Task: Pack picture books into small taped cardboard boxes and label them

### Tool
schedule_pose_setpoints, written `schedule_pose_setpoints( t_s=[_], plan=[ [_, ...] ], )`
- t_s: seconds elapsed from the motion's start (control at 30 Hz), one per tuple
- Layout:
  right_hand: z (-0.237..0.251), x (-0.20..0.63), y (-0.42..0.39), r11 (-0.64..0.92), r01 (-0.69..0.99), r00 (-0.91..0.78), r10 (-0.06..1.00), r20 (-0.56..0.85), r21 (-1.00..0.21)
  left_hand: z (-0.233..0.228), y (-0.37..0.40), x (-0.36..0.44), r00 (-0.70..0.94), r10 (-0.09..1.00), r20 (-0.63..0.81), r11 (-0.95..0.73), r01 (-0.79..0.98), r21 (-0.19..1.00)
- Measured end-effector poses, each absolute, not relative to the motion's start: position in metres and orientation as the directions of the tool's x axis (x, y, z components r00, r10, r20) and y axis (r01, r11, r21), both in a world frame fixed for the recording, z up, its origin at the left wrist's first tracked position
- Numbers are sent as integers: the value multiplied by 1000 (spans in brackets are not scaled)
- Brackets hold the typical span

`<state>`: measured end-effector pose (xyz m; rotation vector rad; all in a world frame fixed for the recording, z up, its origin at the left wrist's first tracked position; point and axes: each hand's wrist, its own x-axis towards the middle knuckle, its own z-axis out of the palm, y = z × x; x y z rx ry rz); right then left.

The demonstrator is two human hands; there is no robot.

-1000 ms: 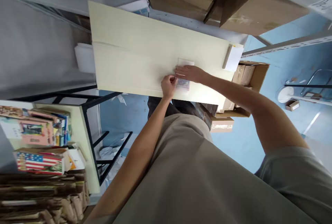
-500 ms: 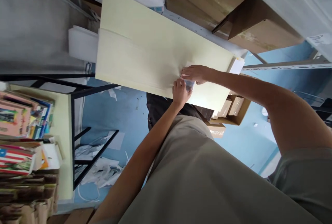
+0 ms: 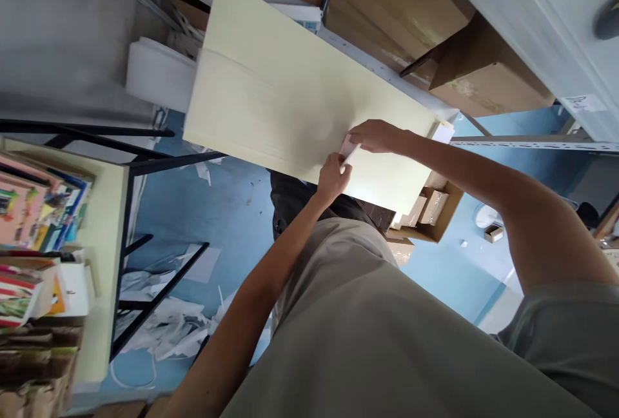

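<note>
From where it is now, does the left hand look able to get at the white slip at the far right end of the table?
Probably not directly. The left hand is pinching the small clear packet, and the right hand and its forearm lie between it and the white slip.

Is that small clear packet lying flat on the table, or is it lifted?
Lifted, it seems: the small packet shows edge-on, tilted, pinched between the left hand and right hand above the pale table.

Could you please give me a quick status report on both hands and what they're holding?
Left hand and right hand both pinching a small clear packet. Packet over the pale tabletop. Nothing in the way.
</note>
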<state>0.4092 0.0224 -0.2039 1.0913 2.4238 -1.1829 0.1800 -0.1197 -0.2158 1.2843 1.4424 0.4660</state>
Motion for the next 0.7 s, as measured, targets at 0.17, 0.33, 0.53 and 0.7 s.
schedule_pose_setpoints(
  t_s=[0.17, 0.33, 0.53, 0.7],
  plan=[
    [-218, 373, 64, 307, 762, -621, 595, -511, -570, -226, -131, 141, 44, 793, -608, 585, 229, 778],
    [-242, 334, 70, 315, 841, -534, 612, -584, -439, -238, -134, 125, 26, 727, -686, 628, 381, 679],
    [-250, 308, 37, 47, 945, -220, 824, -522, -324, -236, -121, 98, 7, 722, -691, 530, 636, 560],
    [-234, 302, -31, -261, 848, 174, 959, -223, -461, -232, -85, 98, 85, 909, -408, 249, 674, 695]
  ],
)
